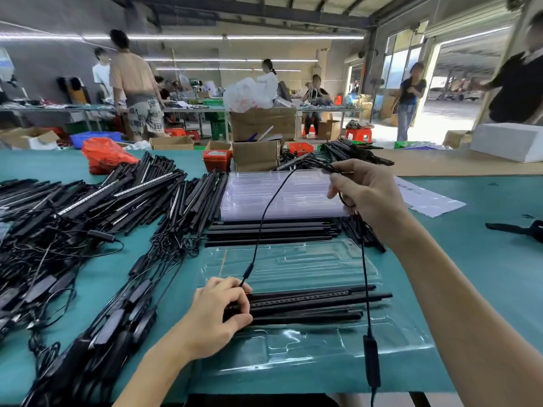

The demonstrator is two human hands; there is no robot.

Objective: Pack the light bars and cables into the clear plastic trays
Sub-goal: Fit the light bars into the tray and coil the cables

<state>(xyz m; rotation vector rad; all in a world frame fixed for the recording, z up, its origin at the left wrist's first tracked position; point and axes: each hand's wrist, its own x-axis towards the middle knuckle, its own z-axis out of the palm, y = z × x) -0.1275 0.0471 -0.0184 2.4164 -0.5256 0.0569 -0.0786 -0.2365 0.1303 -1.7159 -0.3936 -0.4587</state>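
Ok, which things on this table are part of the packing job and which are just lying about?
Part of the job:
left hand holding light bars
clear tray
right hand holding cable
tray stack

Lying about:
red bag
white sheet
cardboard boxes

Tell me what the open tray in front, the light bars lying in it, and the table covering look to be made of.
Tray: thin clear plastic, glossy; the teal shows through it and its moulded ridges catch glare.
Light bars: black and matte, probably plastic or coated metal, which one I can't tell; one shows a row of small dots along its face.
Table covering: teal mat, smooth and dull, likely rubber or vinyl.
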